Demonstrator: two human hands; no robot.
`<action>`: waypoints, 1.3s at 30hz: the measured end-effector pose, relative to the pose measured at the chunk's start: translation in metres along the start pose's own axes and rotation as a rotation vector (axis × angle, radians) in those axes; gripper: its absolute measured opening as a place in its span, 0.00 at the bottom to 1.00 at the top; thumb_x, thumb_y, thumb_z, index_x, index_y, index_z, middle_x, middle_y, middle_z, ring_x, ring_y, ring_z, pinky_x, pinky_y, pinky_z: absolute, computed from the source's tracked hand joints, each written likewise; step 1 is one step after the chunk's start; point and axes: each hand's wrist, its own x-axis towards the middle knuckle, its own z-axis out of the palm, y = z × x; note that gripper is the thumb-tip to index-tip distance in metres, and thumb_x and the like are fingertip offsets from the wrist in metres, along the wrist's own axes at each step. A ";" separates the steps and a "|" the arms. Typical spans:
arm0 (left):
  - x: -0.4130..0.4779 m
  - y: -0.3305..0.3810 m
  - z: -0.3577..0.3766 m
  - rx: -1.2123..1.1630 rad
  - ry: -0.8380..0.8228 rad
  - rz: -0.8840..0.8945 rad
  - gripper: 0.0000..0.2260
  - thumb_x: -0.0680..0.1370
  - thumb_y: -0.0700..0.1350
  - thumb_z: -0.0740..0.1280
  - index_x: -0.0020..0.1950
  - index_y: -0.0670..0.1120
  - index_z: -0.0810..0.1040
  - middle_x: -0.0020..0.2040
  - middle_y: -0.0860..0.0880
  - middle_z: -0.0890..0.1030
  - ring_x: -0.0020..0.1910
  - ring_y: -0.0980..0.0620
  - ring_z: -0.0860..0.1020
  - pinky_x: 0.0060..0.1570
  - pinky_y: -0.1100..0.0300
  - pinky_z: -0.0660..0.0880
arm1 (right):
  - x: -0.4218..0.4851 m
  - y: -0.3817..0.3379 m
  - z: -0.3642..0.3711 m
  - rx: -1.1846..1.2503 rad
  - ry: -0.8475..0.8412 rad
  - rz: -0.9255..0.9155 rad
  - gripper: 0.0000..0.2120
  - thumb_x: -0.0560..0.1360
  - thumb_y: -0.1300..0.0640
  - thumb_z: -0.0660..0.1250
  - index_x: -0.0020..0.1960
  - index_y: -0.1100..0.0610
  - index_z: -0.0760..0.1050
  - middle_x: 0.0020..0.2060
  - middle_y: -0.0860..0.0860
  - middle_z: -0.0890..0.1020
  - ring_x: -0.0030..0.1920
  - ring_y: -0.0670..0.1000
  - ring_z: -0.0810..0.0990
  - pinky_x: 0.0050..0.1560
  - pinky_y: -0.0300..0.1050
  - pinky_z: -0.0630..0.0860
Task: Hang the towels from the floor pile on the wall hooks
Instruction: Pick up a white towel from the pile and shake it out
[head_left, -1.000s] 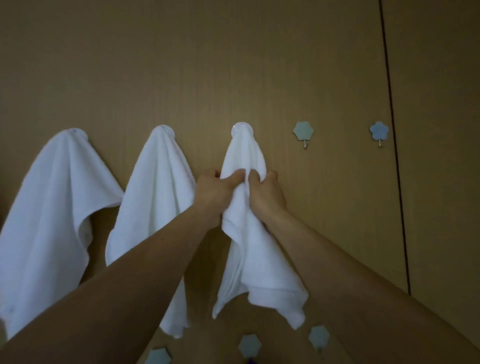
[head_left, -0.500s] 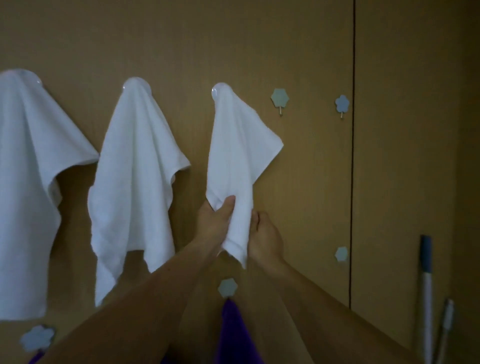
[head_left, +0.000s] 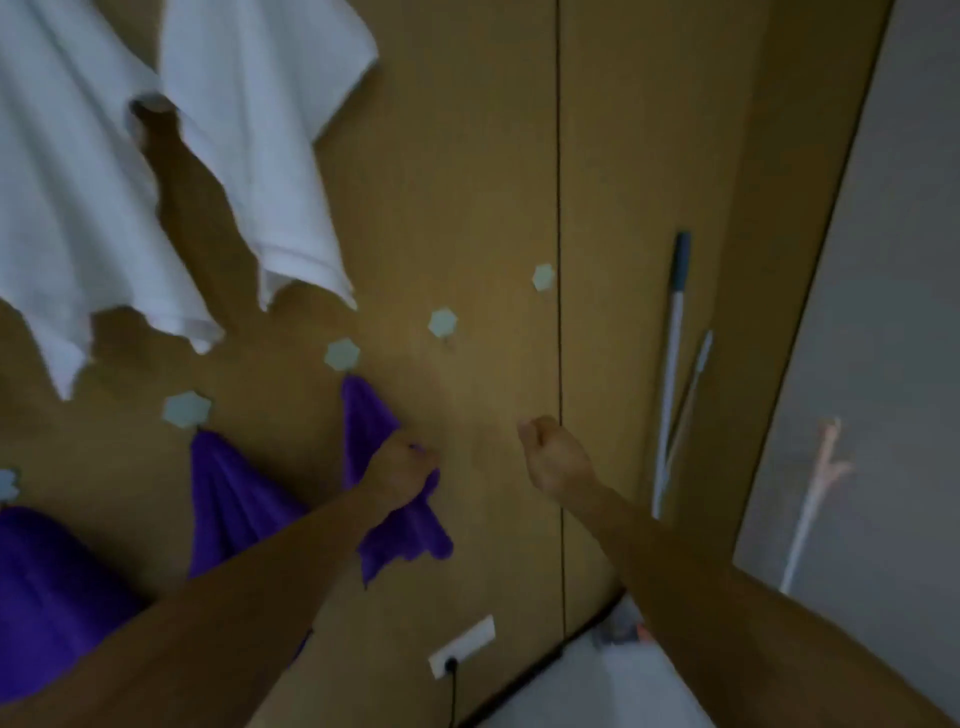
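On the brown wall (head_left: 467, 156), the left hand (head_left: 400, 470) squeezes a purple towel (head_left: 363, 415) that hangs from a small hook (head_left: 342, 355). The right hand (head_left: 556, 460) is a fist, holding nothing. A white towel (head_left: 260, 130) hangs higher up.

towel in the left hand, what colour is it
Purple. The towel that the left hand grips shows only in the head view.

Two slim poles lean against the wood-panelled wall (head_left: 649, 156), the taller pole (head_left: 670, 374) capped with a blue grip, the thinner pole (head_left: 693, 384) just beside it. Low down, a white socket plate (head_left: 462, 646) has a black cable (head_left: 453, 696) plugged in, near the pale floor (head_left: 597, 691).
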 end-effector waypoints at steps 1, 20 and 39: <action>-0.006 0.001 0.017 0.100 -0.076 0.025 0.04 0.77 0.41 0.66 0.47 0.40 0.77 0.45 0.44 0.80 0.52 0.43 0.78 0.52 0.60 0.70 | -0.012 0.013 -0.006 -0.018 0.000 0.025 0.21 0.83 0.46 0.51 0.57 0.62 0.73 0.53 0.61 0.80 0.55 0.60 0.78 0.46 0.44 0.67; -0.234 0.029 0.235 0.637 -1.007 0.909 0.19 0.72 0.52 0.68 0.61 0.48 0.75 0.60 0.42 0.76 0.59 0.40 0.74 0.55 0.54 0.72 | -0.398 0.138 -0.070 -0.369 0.222 0.923 0.27 0.79 0.38 0.53 0.71 0.54 0.67 0.68 0.60 0.70 0.66 0.63 0.69 0.65 0.57 0.67; -0.644 0.017 0.297 0.951 -1.409 1.324 0.27 0.77 0.54 0.64 0.73 0.46 0.64 0.72 0.42 0.64 0.68 0.41 0.67 0.64 0.48 0.69 | -0.853 0.109 -0.057 -0.119 0.526 1.523 0.27 0.79 0.42 0.59 0.73 0.54 0.65 0.71 0.57 0.67 0.68 0.60 0.67 0.66 0.54 0.68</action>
